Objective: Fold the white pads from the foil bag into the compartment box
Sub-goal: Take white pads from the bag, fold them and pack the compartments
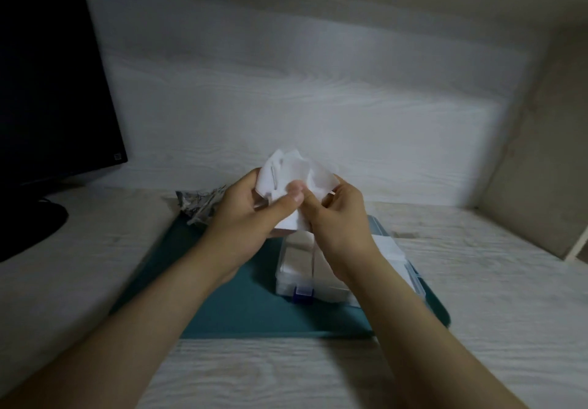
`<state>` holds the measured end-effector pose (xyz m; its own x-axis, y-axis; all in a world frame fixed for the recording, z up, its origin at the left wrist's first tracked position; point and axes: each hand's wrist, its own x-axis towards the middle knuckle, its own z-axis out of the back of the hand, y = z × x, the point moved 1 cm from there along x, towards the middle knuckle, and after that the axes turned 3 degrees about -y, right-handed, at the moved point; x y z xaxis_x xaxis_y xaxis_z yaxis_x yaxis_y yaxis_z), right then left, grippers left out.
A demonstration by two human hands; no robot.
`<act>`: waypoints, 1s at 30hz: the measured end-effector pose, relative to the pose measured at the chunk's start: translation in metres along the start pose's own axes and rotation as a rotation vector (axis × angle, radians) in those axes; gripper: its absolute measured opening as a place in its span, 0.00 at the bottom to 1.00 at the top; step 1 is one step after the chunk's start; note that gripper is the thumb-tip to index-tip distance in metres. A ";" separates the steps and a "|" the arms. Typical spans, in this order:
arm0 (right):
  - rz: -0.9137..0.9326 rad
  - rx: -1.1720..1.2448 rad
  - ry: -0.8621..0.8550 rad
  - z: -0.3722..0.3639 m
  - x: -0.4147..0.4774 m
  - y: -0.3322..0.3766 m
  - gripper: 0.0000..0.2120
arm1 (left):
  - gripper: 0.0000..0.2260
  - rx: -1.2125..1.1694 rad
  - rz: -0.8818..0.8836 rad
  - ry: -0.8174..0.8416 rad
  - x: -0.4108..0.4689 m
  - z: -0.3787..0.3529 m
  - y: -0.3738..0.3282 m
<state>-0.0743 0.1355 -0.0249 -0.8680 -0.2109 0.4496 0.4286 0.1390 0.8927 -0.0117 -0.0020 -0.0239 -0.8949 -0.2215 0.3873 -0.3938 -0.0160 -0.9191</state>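
Both forearms reach in from the near edge of the desk point(286, 373) and meet above its middle. The left hand point(251, 214) and the right hand point(337, 217) are raised off the surface with a white pad point(296, 173) between them. The left hand grasps the pad's left part, thumb pressed on the front and fingers curled behind. The right hand grasps the right part, its fingers wrapped round the pad's edge. The pad is creased and bunched, its upper corners sticking up above the fingers and a lower flap hanging between the two wrists.

Directly under the hands sits the compartment box point(296, 268), clear plastic, with a blue latch point(302, 294) on its near side. Its lid point(410, 268) lies open toward the right edge of the desk. White pieces lie inside the box, though the blur makes it hard to tell how they are folded or which compartments they fill.

The box rests on a teal mat point(229, 297) spread over the middle of the desk. The foil bag point(199, 205), crumpled and silvery, lies at the mat's far left corner, just beside the left hand and partly hidden by it.

At the far left corner of the desk stands a dark monitor point(47, 90) on a black base.
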 end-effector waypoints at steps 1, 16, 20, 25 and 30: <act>0.000 0.004 -0.012 0.000 -0.001 -0.001 0.12 | 0.15 -0.005 0.009 0.014 0.000 -0.001 0.001; -0.012 0.065 -0.036 0.007 -0.008 0.003 0.11 | 0.12 -0.166 0.115 -0.057 0.011 0.010 0.011; 0.068 0.055 -0.194 0.010 -0.007 0.007 0.08 | 0.11 -0.164 0.189 -0.075 0.013 0.013 0.014; 0.137 0.032 -0.326 0.024 -0.006 0.016 0.05 | 0.08 -0.104 0.196 -0.126 0.014 0.019 0.020; -0.040 0.086 -0.057 0.022 -0.008 0.017 0.05 | 0.08 -0.041 0.111 -0.145 0.014 0.019 0.021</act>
<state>-0.0660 0.1611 -0.0136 -0.8979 -0.1630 0.4090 0.3724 0.2143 0.9030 -0.0282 -0.0240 -0.0388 -0.8949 -0.3582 0.2661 -0.3050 0.0558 -0.9507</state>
